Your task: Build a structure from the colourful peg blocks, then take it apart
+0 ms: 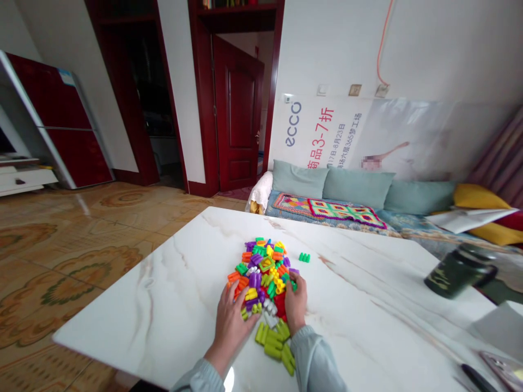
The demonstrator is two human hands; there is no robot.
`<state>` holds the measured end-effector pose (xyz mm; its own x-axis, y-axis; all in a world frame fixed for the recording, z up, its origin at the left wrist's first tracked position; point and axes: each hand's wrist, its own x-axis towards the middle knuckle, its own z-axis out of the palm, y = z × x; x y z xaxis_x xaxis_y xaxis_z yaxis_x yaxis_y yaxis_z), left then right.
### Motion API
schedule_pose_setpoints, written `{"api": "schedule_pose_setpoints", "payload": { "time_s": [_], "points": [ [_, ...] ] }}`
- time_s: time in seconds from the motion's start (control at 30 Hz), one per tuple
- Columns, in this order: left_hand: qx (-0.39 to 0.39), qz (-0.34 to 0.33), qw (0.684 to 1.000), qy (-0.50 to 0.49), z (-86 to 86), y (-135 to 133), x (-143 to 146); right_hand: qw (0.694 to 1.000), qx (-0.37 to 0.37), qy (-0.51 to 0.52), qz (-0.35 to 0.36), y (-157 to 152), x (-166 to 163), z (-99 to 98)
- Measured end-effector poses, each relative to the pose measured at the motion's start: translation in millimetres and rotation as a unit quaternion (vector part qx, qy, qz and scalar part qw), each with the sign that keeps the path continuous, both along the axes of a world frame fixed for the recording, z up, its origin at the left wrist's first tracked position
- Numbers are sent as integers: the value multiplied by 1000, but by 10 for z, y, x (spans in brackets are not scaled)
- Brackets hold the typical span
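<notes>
A heap of colourful plastic building blocks lies on the white marble-patterned table before me. My left hand rests at the heap's left edge, fingers apart, touching orange, yellow and purple pieces. On the right side, my right hand curls inward, with a green building block between thumb and fingers; its lower fingers are hidden. Red pieces lie beside that thumb. Between my wrists, nearer to me, sits a group of olive-green blocks. One separate green block lies beyond my right hand.
A dark green lidded mug stands at the table's right side. A phone and a black pen-like object lie at the near right corner. Behind the table is a sofa with pale green cushions; a red door stands ajar.
</notes>
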<state>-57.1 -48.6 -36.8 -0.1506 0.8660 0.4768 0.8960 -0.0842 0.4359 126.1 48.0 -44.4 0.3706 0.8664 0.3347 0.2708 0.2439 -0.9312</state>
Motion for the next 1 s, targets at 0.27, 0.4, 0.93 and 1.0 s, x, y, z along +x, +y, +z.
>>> {"api": "schedule_pose_setpoints", "payload": {
  "time_s": [0.27,0.4,0.93,1.0],
  "points": [
    [63,-40,995,-63,68,55,-81,991,15,41,128,-72,26,144],
    [35,-60,997,-34,152,16,-44,990,14,12,138,-301,177,85],
    [7,-58,998,6,174,-3,-23,993,19,-10,117,-657,306,78],
    [6,-56,998,7,175,1,-19,992,22,-16,119,-649,307,74]
  ]
}}
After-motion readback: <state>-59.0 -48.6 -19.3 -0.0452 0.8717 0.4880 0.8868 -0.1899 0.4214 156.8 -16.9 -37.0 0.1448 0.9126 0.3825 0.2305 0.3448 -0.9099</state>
